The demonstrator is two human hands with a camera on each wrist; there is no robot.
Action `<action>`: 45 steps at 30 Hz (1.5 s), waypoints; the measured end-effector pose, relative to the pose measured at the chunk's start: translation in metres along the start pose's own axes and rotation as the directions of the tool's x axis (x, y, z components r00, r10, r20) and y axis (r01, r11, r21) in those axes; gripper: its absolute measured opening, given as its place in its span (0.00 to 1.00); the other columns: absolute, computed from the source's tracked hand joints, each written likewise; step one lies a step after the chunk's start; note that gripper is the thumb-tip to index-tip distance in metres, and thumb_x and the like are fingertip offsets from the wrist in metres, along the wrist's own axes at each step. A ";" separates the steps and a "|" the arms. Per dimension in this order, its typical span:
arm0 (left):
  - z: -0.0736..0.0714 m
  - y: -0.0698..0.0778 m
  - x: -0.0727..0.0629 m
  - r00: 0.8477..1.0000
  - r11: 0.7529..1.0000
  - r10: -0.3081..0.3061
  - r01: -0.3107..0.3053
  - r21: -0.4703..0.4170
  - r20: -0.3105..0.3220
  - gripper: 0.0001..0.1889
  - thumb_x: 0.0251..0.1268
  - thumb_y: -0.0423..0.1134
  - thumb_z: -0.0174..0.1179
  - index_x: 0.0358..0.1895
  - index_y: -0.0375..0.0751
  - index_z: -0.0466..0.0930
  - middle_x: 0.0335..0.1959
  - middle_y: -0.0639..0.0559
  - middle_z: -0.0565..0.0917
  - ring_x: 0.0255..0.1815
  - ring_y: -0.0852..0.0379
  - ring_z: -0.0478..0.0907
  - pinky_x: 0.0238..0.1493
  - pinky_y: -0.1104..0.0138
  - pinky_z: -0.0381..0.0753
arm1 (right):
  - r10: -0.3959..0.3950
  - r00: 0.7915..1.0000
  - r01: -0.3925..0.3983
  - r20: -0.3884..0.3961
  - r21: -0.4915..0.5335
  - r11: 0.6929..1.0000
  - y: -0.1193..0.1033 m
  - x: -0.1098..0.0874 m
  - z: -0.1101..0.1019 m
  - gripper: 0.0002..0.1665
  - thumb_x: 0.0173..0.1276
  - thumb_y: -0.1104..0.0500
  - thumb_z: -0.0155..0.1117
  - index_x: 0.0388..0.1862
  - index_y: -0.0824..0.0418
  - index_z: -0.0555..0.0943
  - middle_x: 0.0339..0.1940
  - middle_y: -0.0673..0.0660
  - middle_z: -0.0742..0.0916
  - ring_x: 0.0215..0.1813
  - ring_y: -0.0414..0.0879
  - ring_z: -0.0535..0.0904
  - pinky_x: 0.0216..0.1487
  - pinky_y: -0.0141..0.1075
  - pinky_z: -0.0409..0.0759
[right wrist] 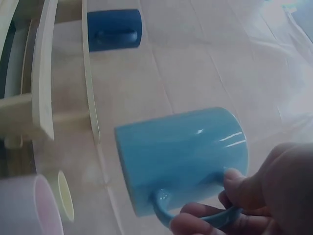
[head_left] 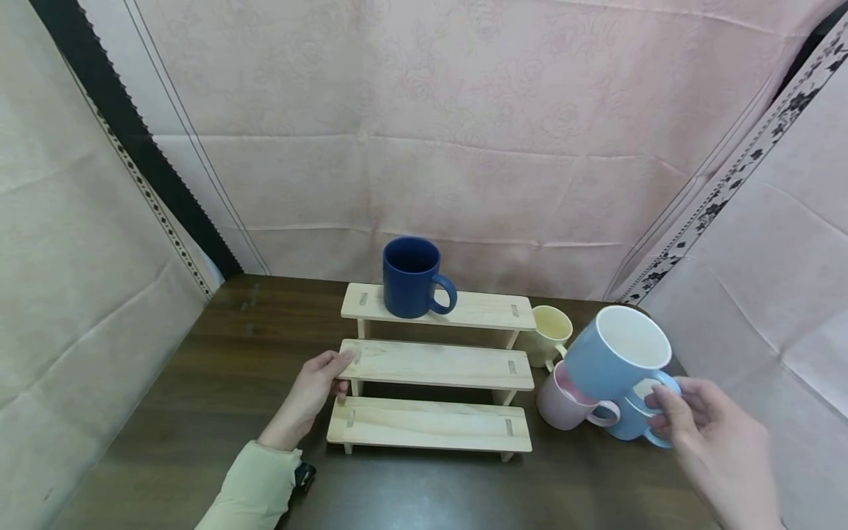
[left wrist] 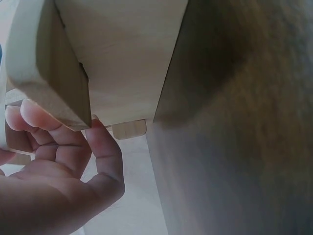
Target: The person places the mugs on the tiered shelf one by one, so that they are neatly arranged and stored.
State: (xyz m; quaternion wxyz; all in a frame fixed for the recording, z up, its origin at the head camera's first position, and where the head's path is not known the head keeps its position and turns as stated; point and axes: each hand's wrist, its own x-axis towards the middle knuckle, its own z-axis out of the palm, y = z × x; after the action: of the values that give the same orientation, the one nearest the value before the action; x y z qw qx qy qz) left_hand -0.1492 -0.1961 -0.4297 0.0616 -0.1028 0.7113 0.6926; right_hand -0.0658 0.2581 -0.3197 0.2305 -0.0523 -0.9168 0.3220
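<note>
A light blue mug hangs in the air to the right of the shelf, its handle pinched by my right hand. The right wrist view shows thumb and fingers round that handle. My left hand grips the left end of the middle board of a three-step wooden shelf, thumb on top and fingers beneath. On the top board stands a dark blue mug, its handle turned to the right.
Right of the shelf, a pink mug, a pale yellow mug and a second blue mug stand on the dark wooden table, partly hidden. Pale cloth hangs behind and at both sides.
</note>
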 end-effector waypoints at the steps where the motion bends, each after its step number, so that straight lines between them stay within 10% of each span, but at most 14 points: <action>1: 0.000 0.000 0.000 1.000 1.000 -0.001 0.001 -0.002 -0.001 0.21 0.71 0.54 0.56 0.37 0.37 0.71 0.29 0.49 0.72 0.26 0.56 0.71 0.29 0.66 0.75 | -0.016 1.000 0.016 -0.005 0.018 1.000 -0.003 0.003 0.004 0.11 0.70 0.52 0.64 0.44 0.58 0.80 0.30 0.49 0.88 0.24 0.30 0.82 0.25 0.22 0.75; 18: 0.001 -0.002 0.000 1.000 1.000 0.000 0.000 0.012 -0.022 0.21 0.70 0.55 0.56 0.36 0.37 0.71 0.26 0.49 0.72 0.25 0.54 0.71 0.29 0.65 0.74 | -0.184 0.983 0.179 0.025 0.137 0.974 -0.032 0.042 0.060 0.12 0.70 0.53 0.63 0.41 0.62 0.80 0.31 0.56 0.88 0.25 0.39 0.84 0.26 0.24 0.78; 45: 0.002 -0.004 0.000 0.999 1.000 0.017 -0.017 -0.006 -0.030 0.21 0.71 0.54 0.56 0.33 0.37 0.70 0.25 0.49 0.72 0.24 0.55 0.71 0.29 0.67 0.75 | -0.245 0.966 0.218 0.076 0.261 0.941 -0.064 0.082 0.105 0.14 0.72 0.53 0.61 0.40 0.65 0.79 0.30 0.58 0.87 0.26 0.45 0.84 0.26 0.28 0.80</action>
State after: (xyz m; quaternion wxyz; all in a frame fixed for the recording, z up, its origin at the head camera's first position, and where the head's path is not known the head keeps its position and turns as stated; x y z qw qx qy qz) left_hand -0.1483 -0.1939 -0.4332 0.0448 -0.1073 0.7110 0.6935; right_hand -0.1833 0.1681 -0.3208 0.2218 0.1029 -0.8797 0.4079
